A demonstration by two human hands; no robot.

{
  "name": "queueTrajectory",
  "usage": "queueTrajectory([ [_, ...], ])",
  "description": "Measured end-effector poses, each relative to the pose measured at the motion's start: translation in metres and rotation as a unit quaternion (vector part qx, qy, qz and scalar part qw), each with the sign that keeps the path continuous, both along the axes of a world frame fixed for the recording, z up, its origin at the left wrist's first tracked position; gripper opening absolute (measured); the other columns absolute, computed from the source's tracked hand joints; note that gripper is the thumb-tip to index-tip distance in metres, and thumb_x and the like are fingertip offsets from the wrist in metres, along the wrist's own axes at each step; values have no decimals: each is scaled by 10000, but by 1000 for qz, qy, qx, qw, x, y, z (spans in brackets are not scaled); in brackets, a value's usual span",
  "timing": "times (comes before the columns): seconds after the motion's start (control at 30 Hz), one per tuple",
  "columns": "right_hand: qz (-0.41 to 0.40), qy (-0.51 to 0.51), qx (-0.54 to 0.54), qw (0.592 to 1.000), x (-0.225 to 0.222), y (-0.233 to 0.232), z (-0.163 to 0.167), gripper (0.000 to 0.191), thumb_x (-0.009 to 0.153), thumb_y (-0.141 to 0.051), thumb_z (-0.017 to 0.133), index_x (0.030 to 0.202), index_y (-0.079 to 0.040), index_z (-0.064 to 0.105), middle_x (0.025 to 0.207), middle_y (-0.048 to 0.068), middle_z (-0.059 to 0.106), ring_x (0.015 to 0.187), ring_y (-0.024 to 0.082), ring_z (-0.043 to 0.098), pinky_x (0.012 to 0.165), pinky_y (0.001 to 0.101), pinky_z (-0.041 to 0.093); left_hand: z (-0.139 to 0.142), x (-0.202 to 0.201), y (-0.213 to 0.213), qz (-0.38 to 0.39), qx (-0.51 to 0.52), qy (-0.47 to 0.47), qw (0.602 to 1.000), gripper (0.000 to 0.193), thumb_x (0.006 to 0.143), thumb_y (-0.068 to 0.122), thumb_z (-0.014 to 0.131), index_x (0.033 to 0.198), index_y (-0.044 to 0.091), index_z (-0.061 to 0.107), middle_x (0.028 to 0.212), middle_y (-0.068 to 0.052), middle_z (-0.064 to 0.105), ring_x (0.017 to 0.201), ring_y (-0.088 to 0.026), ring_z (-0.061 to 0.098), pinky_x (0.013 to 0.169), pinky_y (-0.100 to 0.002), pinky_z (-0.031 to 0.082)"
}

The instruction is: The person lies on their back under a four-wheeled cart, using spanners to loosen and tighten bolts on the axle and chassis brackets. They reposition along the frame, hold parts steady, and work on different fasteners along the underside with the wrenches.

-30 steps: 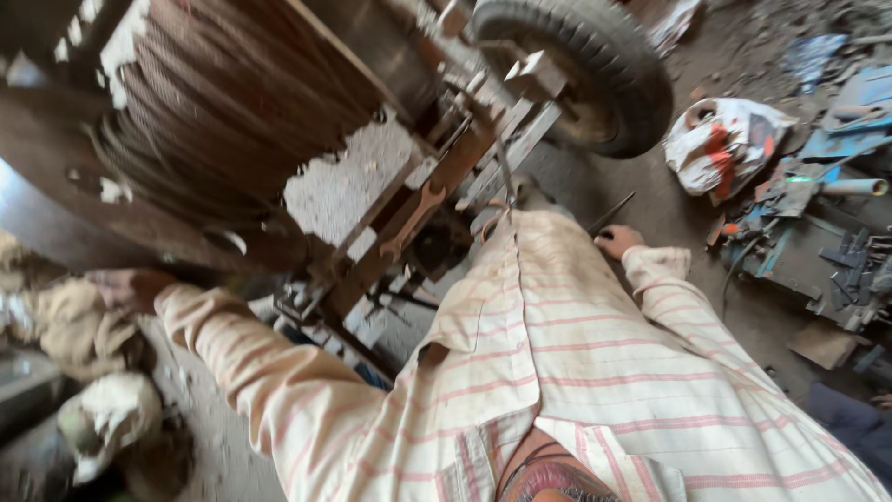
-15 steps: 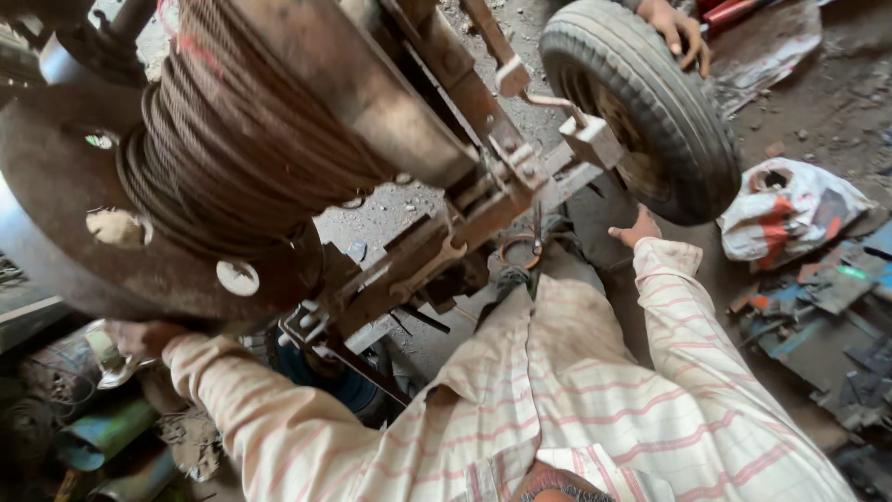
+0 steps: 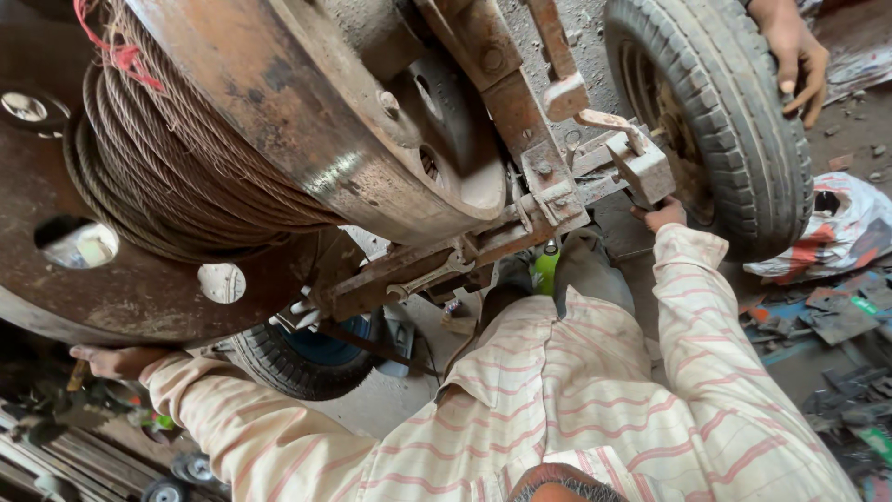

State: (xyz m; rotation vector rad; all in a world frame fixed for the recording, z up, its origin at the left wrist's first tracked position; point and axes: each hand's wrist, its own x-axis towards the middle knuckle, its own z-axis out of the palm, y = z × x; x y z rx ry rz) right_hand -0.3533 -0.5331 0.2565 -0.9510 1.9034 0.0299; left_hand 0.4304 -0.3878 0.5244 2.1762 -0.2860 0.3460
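My left hand (image 3: 116,361) grips the lower rim of the rusty cable drum (image 3: 139,288), fingers curled on it. My right hand (image 3: 662,216) reaches under the frame bracket (image 3: 641,167) beside the tyre (image 3: 715,121); I cannot tell how its fingers stand.

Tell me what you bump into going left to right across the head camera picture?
Left hand → rusty cable drum → spanner → green bottle → right hand → big tyre → another person's hand → crumpled bag.

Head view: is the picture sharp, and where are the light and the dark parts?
Head view: mostly sharp; daylight brightens the tyre and striped shirt; the lower left corner around the left hand lies in deep shadow; wide-angle lens bends the cable drum at the edges.
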Motion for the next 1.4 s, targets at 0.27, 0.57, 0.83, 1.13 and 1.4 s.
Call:
queueTrajectory([
  [0.27,93,35,20,995,-16,9,-5,719,707,-464,926,1220,-3,722,1192,210,726,1112,384,681,950,440,522,-2,4,3,7,-12,3,1000,624,1102,469,430,1345,-66,641,1333,-282,638,1182,-393,651,1058,-461,497],
  [0.57,138,74,45,987,-115,123,86,603,813,-539,804,1166,-49,776,1066,222,765,1010,419,721,895,476,551,1,4,1,-2,-35,14,999,645,1102,481,444,1325,-88,651,1323,-279,647,1180,-379,666,1072,-453,499],
  [0.83,84,-10,-54,995,-128,144,66,643,780,-488,830,1173,10,725,1069,226,754,958,378,735,844,446,542,2,2,4,-8,-49,10,999,665,1101,492,457,1307,-107,659,1313,-277,656,1179,-366,680,1084,-446,500],
  [1.13,44,42,16,998,-118,146,72,593,830,-509,803,1201,-48,766,981,228,774,896,388,753,847,448,545,-5,12,10,-9,-71,16,997,710,1081,536,480,1291,-119,656,1309,-278,646,1181,-353,694,1091,-431,512],
  [1.4,125,81,8,989,-126,149,99,656,842,-587,756,1221,-51,768,1069,256,757,1004,434,723,891,487,553,-7,11,18,0,-56,5,998,625,1090,473,497,1347,-86,603,1309,-267,635,1166,-347,685,1061,-422,522],
])
